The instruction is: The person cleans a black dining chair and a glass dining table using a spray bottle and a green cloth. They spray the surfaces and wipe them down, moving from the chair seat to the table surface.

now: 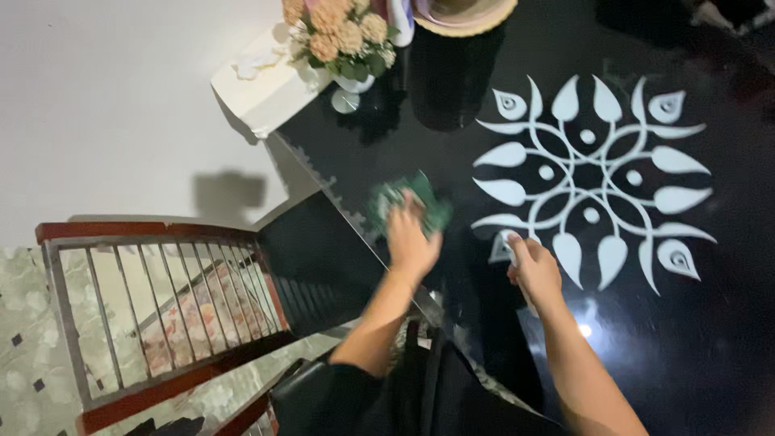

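Down on the glossy black counter [452,97], the left hand [410,239] lies palm-down on a crumpled green cloth [420,202], its fingers spread over the fabric and pressing it against the surface close to the counter's left edge. The hand and cloth are blurred, so the exact hold on the fabric cannot be made out beyond that flat press. The right hand [534,270] is just beside it, to the right, closed around a small white object [505,246] whose top pokes out above the knuckles; what kind of object it is cannot be told. That hand sits at the lower left rim of a large white flower-like pattern [593,178] set into the dark counter top, with teardrop petals ringing small white dots. At the far end of the counter stands a bunch of pale peach flowers [339,32] in a white vase [355,82], next to a white cloth-draped block [262,89] and a woven straw-coloured basket [464,14]. Left of the counter, well below it, a chair back with a red-brown frame and grey metal bars [153,299] stands over a speckled tile floor [24,323].
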